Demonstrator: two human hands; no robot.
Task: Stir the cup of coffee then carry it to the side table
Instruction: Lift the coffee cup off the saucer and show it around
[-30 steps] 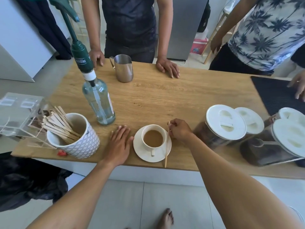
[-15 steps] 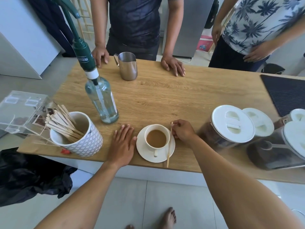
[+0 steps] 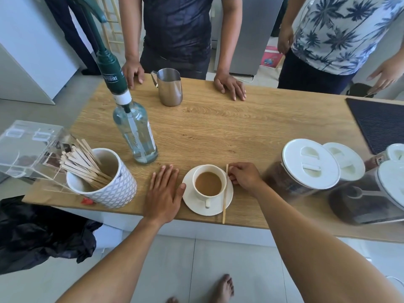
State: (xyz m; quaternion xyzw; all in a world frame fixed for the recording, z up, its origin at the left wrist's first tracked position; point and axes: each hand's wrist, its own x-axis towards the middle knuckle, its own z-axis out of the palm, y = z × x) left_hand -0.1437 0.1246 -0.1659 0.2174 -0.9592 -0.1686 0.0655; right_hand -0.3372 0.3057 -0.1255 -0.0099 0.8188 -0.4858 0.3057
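A white cup of milky coffee [image 3: 208, 184] stands on a white saucer [image 3: 219, 209] near the front edge of the wooden table [image 3: 240, 132]. A thin wooden stirrer [image 3: 225, 197] lies across the saucer's right side, its near end past the rim. My right hand [image 3: 244, 177] pinches the stirrer's far end just right of the cup. My left hand [image 3: 165, 191] rests flat on the table, fingers apart, its thumb touching the saucer's left rim.
A patterned mug of several wooden stirrers [image 3: 105, 182] and a clear box [image 3: 28, 147] sit at the left. A pump bottle [image 3: 135, 132] stands behind my left hand, a steel jug [image 3: 169, 87] farther back. Lidded jars [image 3: 306, 167] crowd the right. Two people stand across the table.
The view has shifted so the table sits lower in frame. My hands, the cup and the stirrer have kept their places relative to one another. The person at the right has drawn a hand off the table.
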